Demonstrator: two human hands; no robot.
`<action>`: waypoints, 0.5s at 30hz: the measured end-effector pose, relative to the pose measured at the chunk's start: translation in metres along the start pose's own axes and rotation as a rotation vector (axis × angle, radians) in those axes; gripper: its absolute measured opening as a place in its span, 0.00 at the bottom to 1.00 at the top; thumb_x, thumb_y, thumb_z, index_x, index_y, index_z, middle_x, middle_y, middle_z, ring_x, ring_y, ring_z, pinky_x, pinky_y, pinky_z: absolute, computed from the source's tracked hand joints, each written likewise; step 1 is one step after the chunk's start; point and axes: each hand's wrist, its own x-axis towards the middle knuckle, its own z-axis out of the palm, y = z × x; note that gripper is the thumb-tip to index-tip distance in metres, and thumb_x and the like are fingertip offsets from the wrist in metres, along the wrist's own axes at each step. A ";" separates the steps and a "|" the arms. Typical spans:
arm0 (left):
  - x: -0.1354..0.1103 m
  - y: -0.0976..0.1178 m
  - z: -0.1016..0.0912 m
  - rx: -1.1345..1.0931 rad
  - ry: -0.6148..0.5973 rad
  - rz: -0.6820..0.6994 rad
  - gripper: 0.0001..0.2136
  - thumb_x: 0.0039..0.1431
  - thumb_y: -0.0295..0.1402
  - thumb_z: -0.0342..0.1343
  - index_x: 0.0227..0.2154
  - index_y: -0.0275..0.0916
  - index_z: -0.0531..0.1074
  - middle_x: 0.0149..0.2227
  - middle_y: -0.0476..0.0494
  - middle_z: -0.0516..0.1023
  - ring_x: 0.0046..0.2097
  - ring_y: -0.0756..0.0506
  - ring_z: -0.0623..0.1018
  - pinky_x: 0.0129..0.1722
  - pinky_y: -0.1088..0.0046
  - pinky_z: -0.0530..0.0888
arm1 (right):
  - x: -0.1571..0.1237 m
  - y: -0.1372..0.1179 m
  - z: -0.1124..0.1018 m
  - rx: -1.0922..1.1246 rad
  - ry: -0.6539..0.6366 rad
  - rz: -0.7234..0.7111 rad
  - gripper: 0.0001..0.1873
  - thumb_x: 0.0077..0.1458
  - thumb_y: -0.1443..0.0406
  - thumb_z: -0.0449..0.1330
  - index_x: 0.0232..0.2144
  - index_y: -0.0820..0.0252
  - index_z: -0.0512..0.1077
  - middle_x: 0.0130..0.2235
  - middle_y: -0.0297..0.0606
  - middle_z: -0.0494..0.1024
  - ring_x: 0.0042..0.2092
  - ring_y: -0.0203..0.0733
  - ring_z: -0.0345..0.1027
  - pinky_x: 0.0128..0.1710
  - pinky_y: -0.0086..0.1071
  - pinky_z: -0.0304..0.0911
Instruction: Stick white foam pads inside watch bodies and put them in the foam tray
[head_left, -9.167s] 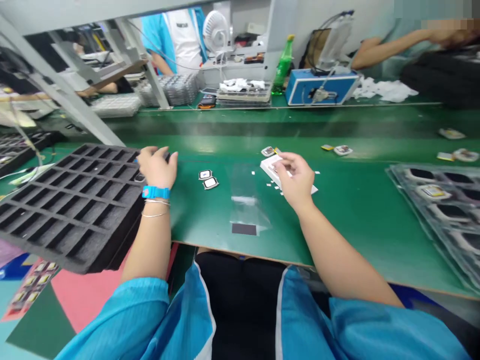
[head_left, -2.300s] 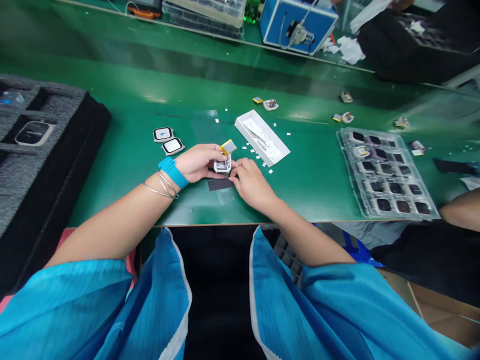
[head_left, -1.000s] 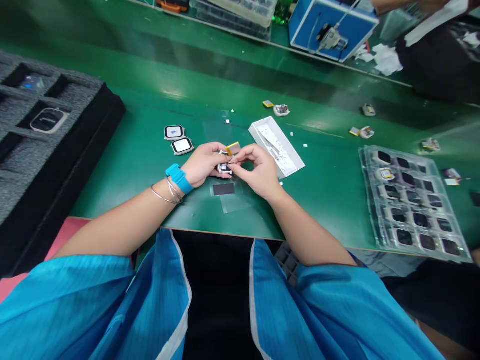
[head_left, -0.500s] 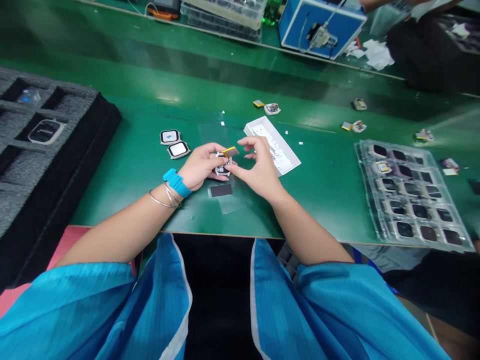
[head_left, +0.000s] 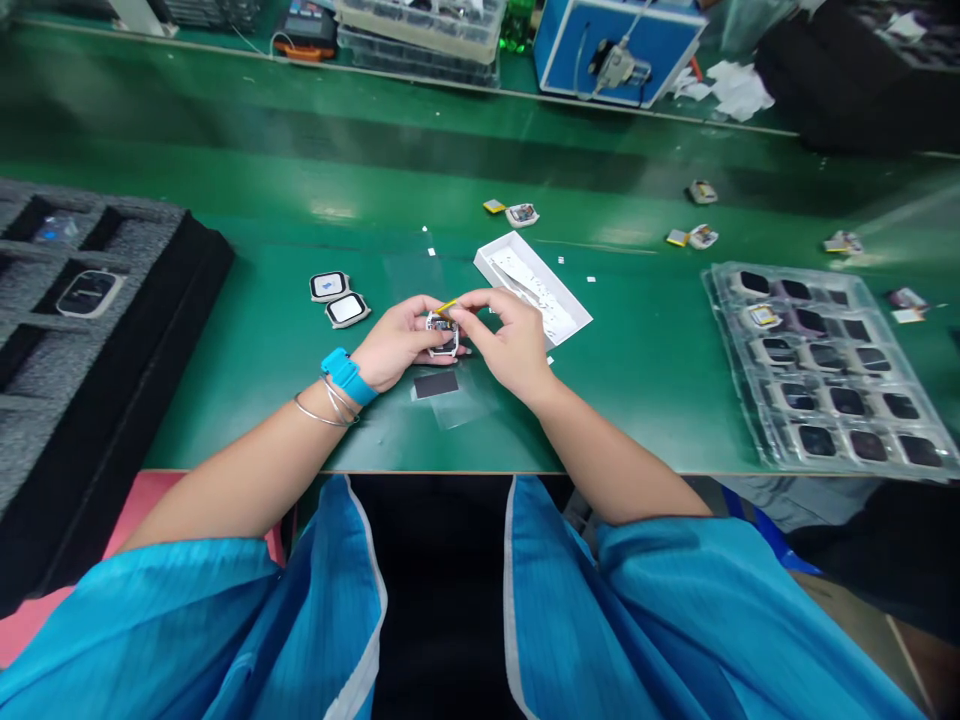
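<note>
My left hand (head_left: 396, 342) is closed around an opened smartwatch case (head_left: 444, 345), its insides facing up. At the case's top edge, my right hand (head_left: 510, 338) pinches a small yellow-edged battery (head_left: 445, 307) between thumb and fingers. The battery stands tilted, and fingers cover part of it. Just below the hands, a dark rectangular sheet (head_left: 436, 385) lies on a clear plastic film (head_left: 457, 410). Beyond my right hand sits a white box (head_left: 577, 318) with small white pieces inside. Two watches with lit screens, one a white-faced watch (head_left: 347, 310), lie left of my left hand.
A grey foam tray (head_left: 142, 240) holding a watch stands at the left. At the right is a clear plastic tray (head_left: 750, 440) of watch parts. Opened cases with batteries, such as one open case (head_left: 522, 215), lie farther back. A blue box (head_left: 562, 50) stands on the shelf.
My right hand has moved in from beside the case, and its spread fingers have closed on the battery. The battery now appears more edge-on. The whole view has shifted slightly.
</note>
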 end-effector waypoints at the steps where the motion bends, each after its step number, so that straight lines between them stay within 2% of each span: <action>1: 0.000 0.000 0.001 -0.003 0.016 -0.012 0.11 0.49 0.22 0.60 0.35 0.36 0.67 0.27 0.50 0.78 0.30 0.47 0.81 0.30 0.74 0.79 | 0.000 0.000 0.000 -0.013 -0.003 -0.011 0.05 0.58 0.61 0.62 0.32 0.54 0.76 0.35 0.34 0.80 0.39 0.42 0.72 0.47 0.40 0.66; 4: 0.000 0.003 0.002 -0.056 0.059 -0.046 0.07 0.51 0.22 0.57 0.33 0.35 0.69 0.27 0.49 0.77 0.29 0.48 0.81 0.28 0.73 0.79 | -0.001 0.001 0.001 -0.082 -0.022 -0.053 0.05 0.58 0.61 0.62 0.32 0.52 0.77 0.34 0.33 0.81 0.39 0.43 0.71 0.54 0.46 0.63; 7: 0.001 0.005 0.000 -0.180 0.051 -0.093 0.10 0.51 0.20 0.53 0.37 0.34 0.73 0.30 0.46 0.78 0.31 0.49 0.80 0.35 0.70 0.81 | -0.003 0.001 0.002 -0.161 -0.058 -0.118 0.05 0.59 0.61 0.62 0.32 0.48 0.78 0.35 0.31 0.81 0.41 0.44 0.70 0.63 0.54 0.53; 10: 0.002 0.006 -0.006 -0.306 0.049 -0.131 0.13 0.53 0.21 0.51 0.39 0.31 0.76 0.33 0.42 0.80 0.35 0.49 0.81 0.42 0.68 0.81 | -0.005 0.001 0.002 -0.211 -0.109 -0.175 0.06 0.61 0.61 0.60 0.33 0.45 0.78 0.38 0.30 0.80 0.44 0.45 0.69 0.66 0.57 0.48; 13: 0.003 0.005 -0.010 -0.320 0.040 -0.099 0.11 0.56 0.23 0.53 0.39 0.31 0.77 0.36 0.40 0.81 0.37 0.49 0.81 0.46 0.68 0.79 | -0.005 0.002 0.001 -0.226 -0.173 -0.202 0.08 0.62 0.63 0.59 0.35 0.46 0.79 0.42 0.33 0.79 0.47 0.46 0.68 0.65 0.59 0.48; 15: 0.002 0.004 -0.012 -0.280 0.002 -0.058 0.11 0.55 0.23 0.57 0.42 0.32 0.77 0.39 0.40 0.81 0.39 0.49 0.81 0.48 0.69 0.79 | -0.004 0.005 0.000 -0.188 -0.187 -0.186 0.07 0.60 0.64 0.59 0.33 0.49 0.78 0.43 0.36 0.78 0.50 0.47 0.67 0.63 0.56 0.54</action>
